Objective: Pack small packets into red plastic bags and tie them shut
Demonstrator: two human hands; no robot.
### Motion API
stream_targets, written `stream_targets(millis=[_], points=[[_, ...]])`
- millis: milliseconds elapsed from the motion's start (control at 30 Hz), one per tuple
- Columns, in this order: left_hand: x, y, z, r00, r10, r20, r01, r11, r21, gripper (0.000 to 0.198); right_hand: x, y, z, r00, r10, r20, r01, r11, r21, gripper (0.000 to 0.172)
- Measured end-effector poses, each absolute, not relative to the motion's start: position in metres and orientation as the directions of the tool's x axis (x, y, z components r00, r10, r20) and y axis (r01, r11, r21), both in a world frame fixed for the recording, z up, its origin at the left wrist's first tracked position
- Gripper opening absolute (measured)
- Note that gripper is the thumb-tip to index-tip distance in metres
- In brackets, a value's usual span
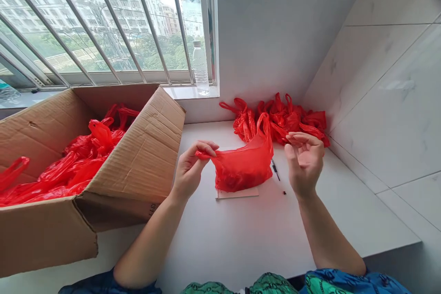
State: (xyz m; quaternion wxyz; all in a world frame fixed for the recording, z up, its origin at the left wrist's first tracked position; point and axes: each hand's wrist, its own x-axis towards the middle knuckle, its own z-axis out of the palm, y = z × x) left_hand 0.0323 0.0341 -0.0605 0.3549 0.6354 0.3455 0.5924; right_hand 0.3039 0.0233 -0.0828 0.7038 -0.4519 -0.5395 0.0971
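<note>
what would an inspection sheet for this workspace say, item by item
Surface: white table, smooth
Job's things: red bag, contents unclear; pile of red bags behind it; cardboard box at left holding more bags
Clutter: pen; small dark piece, unclear; pale card partly under the bag
Hands: left hand pinches the bag; right hand open, apart from it
Cables: nothing seen indoors; wires outside
Surroundings: barred window; bottle on sill; tiled wall
</note>
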Motion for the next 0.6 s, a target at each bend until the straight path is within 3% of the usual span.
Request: stream_targets(millis=[67, 100, 167, 233, 367, 467, 600], points=[[0.035, 0.026, -0.059, 0.137, 0.855, 0.5, -0.001, -0.505, 0.863, 0.029, 0.293, 0.009, -0.068, 0.25, 0.518, 0.818, 0.474, 0.671, -0.569, 0.019], [0.036, 0.023, -0.059, 0.176, 0.855, 0.489, -0.008, -0.495, 0.869, 0.033, 0.286, 0.005, -0.063, 0.109, 0.528, 0.842, 0.507, 0.699, -0.504, 0.015], [0.036, 0.019, -0.06, 0.245, 0.852, 0.462, -0.024, -0.471, 0.882, 0.037, 0.274, 0.002, -0.057, -0.205, 0.628, 0.751, 0.539, 0.713, -0.449, 0.014], [0.034, 0.017, -0.06, 0.305, 0.847, 0.435, -0.05, -0.442, 0.896, 0.035, 0.267, 0.006, -0.059, -0.394, 0.741, 0.545, 0.616, 0.652, -0.441, 0.022], [0.027, 0.014, -0.054, 0.393, 0.821, 0.415, -0.045, -0.433, 0.9, 0.021, 0.269, 0.014, -0.067, -0.433, 0.874, 0.219, 0.799, 0.485, -0.355, 0.038], [0.031, 0.011, -0.047, 0.506, 0.785, 0.358, 0.152, -0.49, 0.858, 0.019, 0.279, 0.009, -0.065, -0.427, 0.899, 0.101, 0.825, 0.433, -0.363, 0.018], [0.052, 0.006, -0.057, 0.68, 0.701, 0.214, 0.489, -0.652, 0.579, 0.028, 0.282, -0.002, -0.064, -0.388, 0.921, -0.034, 0.881, 0.36, -0.307, 0.059]])
